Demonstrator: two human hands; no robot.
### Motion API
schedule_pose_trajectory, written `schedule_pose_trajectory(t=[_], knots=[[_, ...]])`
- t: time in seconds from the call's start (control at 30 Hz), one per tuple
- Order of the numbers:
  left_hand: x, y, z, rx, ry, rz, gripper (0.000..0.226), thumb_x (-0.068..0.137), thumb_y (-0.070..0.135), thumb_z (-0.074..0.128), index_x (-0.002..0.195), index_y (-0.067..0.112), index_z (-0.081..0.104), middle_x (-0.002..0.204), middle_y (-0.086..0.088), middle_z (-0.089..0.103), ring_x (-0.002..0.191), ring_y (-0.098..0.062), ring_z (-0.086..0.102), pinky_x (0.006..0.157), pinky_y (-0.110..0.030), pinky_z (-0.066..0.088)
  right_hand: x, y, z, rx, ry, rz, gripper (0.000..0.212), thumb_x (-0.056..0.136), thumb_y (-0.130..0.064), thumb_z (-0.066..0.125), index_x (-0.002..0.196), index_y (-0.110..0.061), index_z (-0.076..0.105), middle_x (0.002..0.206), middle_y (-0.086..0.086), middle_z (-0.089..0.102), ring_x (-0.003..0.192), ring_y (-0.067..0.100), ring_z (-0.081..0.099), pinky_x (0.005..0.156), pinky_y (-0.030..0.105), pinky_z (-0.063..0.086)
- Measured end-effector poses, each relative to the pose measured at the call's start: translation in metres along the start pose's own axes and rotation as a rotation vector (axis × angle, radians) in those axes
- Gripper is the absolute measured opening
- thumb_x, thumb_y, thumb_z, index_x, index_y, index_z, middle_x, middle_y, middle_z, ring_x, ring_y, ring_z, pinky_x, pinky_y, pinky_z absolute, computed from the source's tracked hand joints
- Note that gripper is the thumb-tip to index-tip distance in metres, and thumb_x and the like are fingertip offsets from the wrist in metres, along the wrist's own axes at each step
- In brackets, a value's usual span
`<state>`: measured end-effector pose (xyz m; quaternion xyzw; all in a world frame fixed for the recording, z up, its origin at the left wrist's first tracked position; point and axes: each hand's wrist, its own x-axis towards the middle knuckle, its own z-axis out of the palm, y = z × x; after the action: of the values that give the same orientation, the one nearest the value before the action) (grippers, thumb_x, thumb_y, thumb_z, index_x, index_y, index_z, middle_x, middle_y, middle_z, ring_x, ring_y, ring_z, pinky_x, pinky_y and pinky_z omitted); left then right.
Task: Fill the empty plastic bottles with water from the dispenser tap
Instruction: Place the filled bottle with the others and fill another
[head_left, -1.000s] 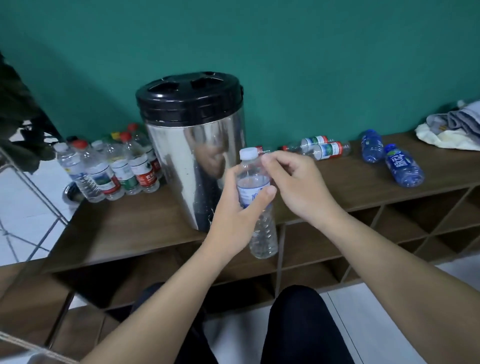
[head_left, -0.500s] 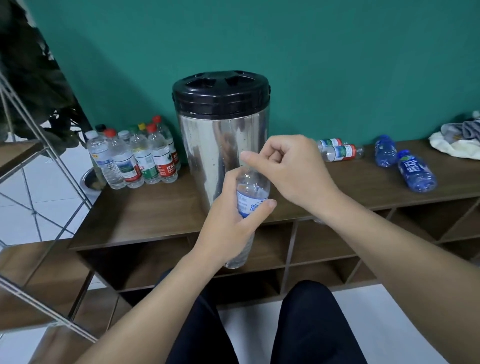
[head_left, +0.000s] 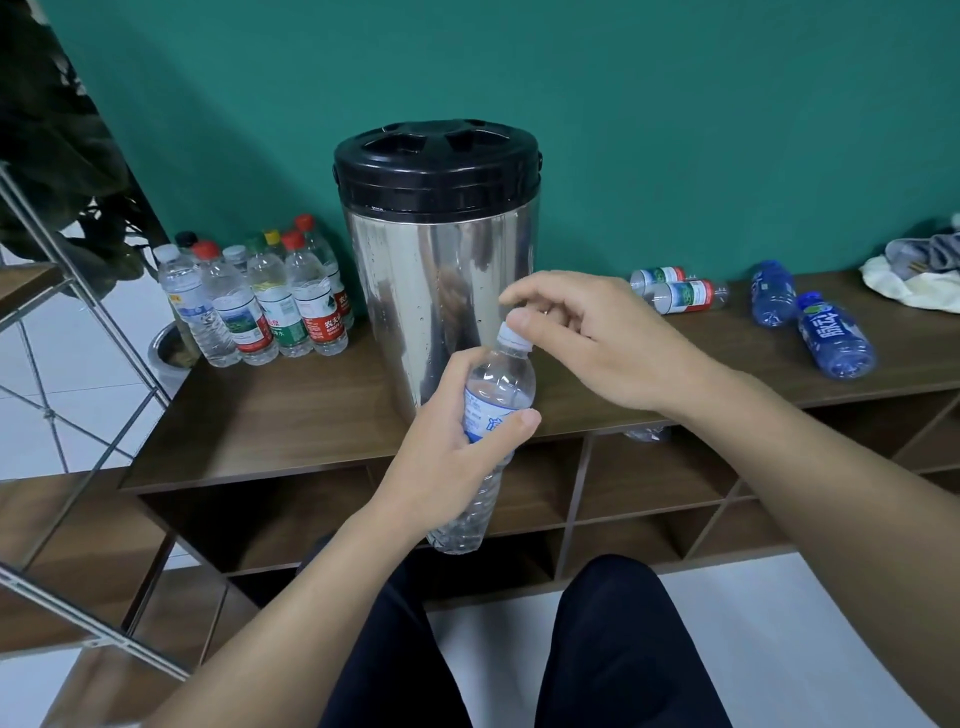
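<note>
My left hand (head_left: 457, 447) grips a clear plastic bottle (head_left: 493, 400) with a blue-and-white label around its middle, tilted slightly, in front of the steel dispenser (head_left: 436, 260). The bottle holds water. My right hand (head_left: 587, 338) pinches its white cap (head_left: 511, 336) between thumb and fingers. The dispenser has a black lid and stands on the wooden shelf top (head_left: 291, 415). Its tap is hidden behind my hands and the bottle.
Several capped bottles (head_left: 260, 306) stand upright left of the dispenser. Two clear bottles (head_left: 675, 291) and two blue bottles (head_left: 810, 317) lie on their sides to the right. A cloth heap (head_left: 919, 275) sits at the far right. A metal rack (head_left: 67, 291) stands at left.
The view has shifted left and closer. My right hand's grip on the cap has turned, and the cap now shows below my fingertips. The left hand keeps holding the bottle.
</note>
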<state>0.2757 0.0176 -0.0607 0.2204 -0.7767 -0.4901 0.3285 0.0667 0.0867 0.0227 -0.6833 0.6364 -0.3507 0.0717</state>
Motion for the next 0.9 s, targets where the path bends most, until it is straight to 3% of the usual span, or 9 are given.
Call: schedule_pose_trajectory(t=[0.07, 0.13, 0.27, 0.37, 0.47, 0.57, 0.77, 0.9], knots=[[-0.001, 0.000, 0.002, 0.027, 0.004, -0.011, 0.054, 0.103, 0.039, 0.079, 0.148, 0.037, 0.050, 0.118, 0.013, 0.074, 0.105, -0.015, 0.072, 0.093, -0.028, 0.057, -0.001, 0.002, 0.002, 0.029, 0.050, 0.020, 0.023, 0.107, -0.048, 0.068, 0.098, -0.029, 0.078, 0.090, -0.005, 0.072, 0.075, 0.016, 0.061, 0.070, 0.032, 0.050], [-0.002, -0.001, 0.003, 0.069, -0.012, -0.018, 0.058, 0.103, 0.040, 0.080, 0.151, 0.038, 0.048, 0.120, 0.017, 0.073, 0.108, -0.011, 0.072, 0.090, -0.018, 0.053, -0.002, 0.004, 0.005, 0.041, 0.039, 0.014, 0.024, 0.103, -0.045, 0.075, 0.088, -0.026, 0.077, 0.080, -0.007, 0.068, 0.068, 0.012, 0.055, 0.063, 0.025, 0.044], [-0.008, -0.008, 0.002, 0.059, -0.027, -0.043, 0.063, 0.102, 0.039, 0.082, 0.153, 0.037, 0.046, 0.124, 0.017, 0.072, 0.113, -0.011, 0.072, 0.092, -0.017, 0.053, -0.007, 0.006, 0.004, 0.058, -0.114, -0.009, 0.006, 0.106, -0.031, 0.075, 0.106, -0.028, 0.080, 0.097, -0.010, 0.074, 0.088, 0.013, 0.067, 0.078, 0.033, 0.055], [-0.013, -0.016, 0.001, 0.027, -0.014, -0.072, 0.059, 0.100, 0.038, 0.084, 0.147, 0.033, 0.048, 0.122, 0.013, 0.073, 0.110, -0.014, 0.072, 0.095, -0.030, 0.058, -0.012, 0.010, 0.002, 0.140, -0.171, -0.029, 0.017, 0.109, -0.023, 0.070, 0.123, -0.029, 0.078, 0.112, -0.012, 0.074, 0.107, 0.018, 0.070, 0.093, 0.035, 0.059], [-0.018, -0.025, 0.006, -0.010, -0.027, -0.069, 0.054, 0.100, 0.036, 0.083, 0.143, 0.030, 0.052, 0.120, 0.009, 0.073, 0.108, -0.018, 0.073, 0.097, -0.041, 0.061, -0.014, 0.016, 0.007, 0.246, -0.131, -0.039, 0.022, 0.110, -0.015, 0.068, 0.130, -0.024, 0.076, 0.120, -0.011, 0.075, 0.113, 0.018, 0.070, 0.100, 0.033, 0.058], [-0.022, -0.038, 0.011, -0.028, -0.027, -0.097, 0.055, 0.101, 0.034, 0.083, 0.145, 0.032, 0.051, 0.124, 0.011, 0.073, 0.114, -0.017, 0.072, 0.101, -0.038, 0.059, -0.013, 0.034, 0.020, 0.322, -0.034, 0.045, 0.020, 0.108, -0.015, 0.072, 0.127, -0.019, 0.077, 0.119, -0.007, 0.078, 0.108, 0.018, 0.071, 0.101, 0.031, 0.058], [-0.035, -0.086, 0.032, -0.076, -0.042, -0.175, 0.054, 0.102, 0.028, 0.083, 0.147, 0.037, 0.054, 0.124, 0.013, 0.073, 0.115, -0.010, 0.071, 0.102, -0.028, 0.052, -0.015, 0.107, 0.090, 0.035, 0.073, 0.375, 0.016, 0.102, -0.033, 0.079, 0.116, -0.024, 0.079, 0.101, -0.015, 0.077, 0.091, 0.002, 0.071, 0.094, 0.033, 0.062], [-0.040, -0.113, 0.041, -0.053, -0.072, -0.207, 0.057, 0.100, 0.019, 0.081, 0.145, 0.038, 0.050, 0.122, 0.014, 0.070, 0.116, -0.013, 0.070, 0.104, -0.031, 0.055, -0.021, 0.149, 0.128, -0.108, 0.105, 0.462, 0.012, 0.102, -0.027, 0.075, 0.112, -0.021, 0.077, 0.101, -0.010, 0.075, 0.087, 0.009, 0.069, 0.091, 0.040, 0.061]])
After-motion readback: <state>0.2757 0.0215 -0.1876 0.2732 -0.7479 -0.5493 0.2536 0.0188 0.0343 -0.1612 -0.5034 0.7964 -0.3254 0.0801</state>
